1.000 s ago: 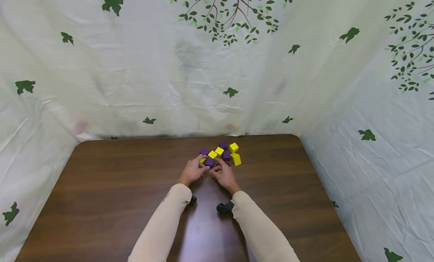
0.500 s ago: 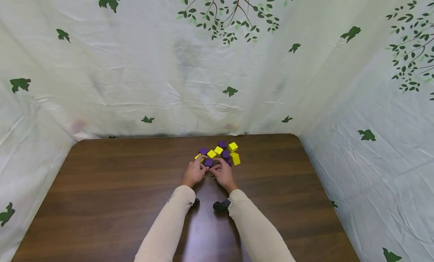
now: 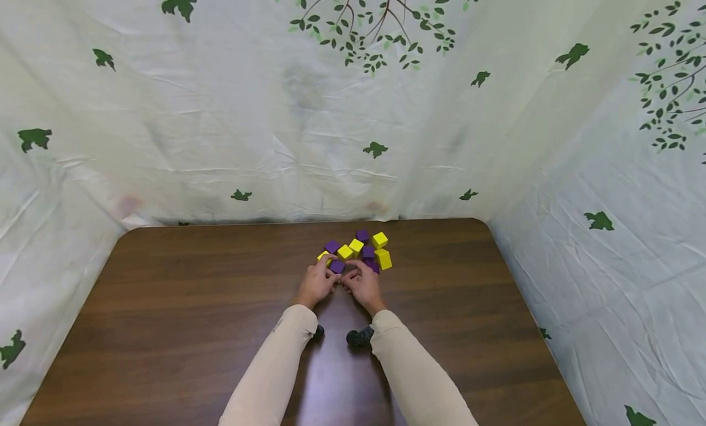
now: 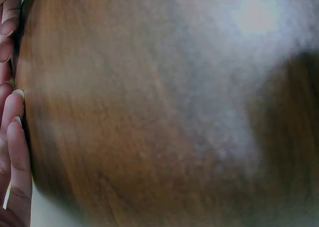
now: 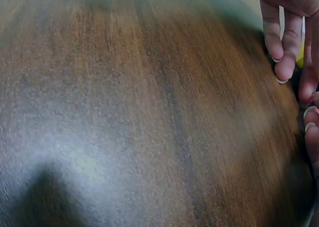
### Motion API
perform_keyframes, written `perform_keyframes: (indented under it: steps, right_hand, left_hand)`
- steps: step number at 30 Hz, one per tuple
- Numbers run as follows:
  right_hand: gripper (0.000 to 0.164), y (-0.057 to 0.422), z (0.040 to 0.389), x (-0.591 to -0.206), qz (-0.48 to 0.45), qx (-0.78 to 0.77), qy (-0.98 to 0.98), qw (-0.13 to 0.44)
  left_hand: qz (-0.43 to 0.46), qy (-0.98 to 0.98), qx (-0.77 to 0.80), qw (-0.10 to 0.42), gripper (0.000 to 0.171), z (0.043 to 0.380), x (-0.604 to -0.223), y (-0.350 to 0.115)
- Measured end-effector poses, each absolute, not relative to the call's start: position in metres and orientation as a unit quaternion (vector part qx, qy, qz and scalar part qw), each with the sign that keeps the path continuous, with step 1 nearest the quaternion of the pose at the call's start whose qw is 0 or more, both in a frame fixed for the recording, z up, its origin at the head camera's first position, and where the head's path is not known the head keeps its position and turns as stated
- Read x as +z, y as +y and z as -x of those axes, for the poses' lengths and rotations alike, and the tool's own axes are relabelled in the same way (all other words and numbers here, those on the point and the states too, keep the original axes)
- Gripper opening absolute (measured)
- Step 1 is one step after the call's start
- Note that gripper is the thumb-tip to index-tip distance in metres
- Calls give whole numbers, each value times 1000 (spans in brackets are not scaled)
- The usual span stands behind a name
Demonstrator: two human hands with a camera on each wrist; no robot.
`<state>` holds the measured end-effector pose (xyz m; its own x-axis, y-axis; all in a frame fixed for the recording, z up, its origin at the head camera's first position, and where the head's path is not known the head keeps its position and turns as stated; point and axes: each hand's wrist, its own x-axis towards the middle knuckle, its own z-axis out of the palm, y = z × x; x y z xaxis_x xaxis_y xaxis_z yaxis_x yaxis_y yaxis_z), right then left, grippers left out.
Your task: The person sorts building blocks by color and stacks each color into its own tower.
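Note:
In the head view, several small purple and yellow blocks sit in a loose cluster near the table's far edge. A purple block lies at the near side, between the fingertips of both hands. My left hand reaches around its left side, with the index finger by a yellow block; whether it pinches the purple block cannot be made out. My right hand is at its right, index finger extended, with another purple block just beyond. In the left wrist view, fingers of the left hand point toward the other hand's.
More blocks stand close behind: a yellow block at the right, a purple block farthest back. The brown wooden table meets a pale leaf-printed curtain behind. Dark wrist devices hang below the sleeves.
The near purple block has shifted slightly left and toward me. Both hands have drawn a little closer together around it; the purple block by the right hand shows more now.

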<state>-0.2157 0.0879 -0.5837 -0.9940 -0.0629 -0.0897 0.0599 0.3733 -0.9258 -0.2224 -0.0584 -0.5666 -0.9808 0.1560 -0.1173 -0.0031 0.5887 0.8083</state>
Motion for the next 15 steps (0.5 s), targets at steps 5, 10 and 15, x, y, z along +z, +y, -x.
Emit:
perform_keyframes:
  steps: [5, 10, 15]
  right_hand:
    - [36, 87, 213, -582, 6, -554, 831, 46]
    - [33, 86, 212, -585, 15, -542, 840, 33]
    - [25, 83, 210, -588, 16, -516, 856, 10]
  left_hand:
    - [-42, 884, 458, 80, 38, 220, -567, -60]
    - [-37, 877, 472, 82, 40, 218, -570, -62]
    - [-43, 851, 516, 85, 42, 216, -576, -64]
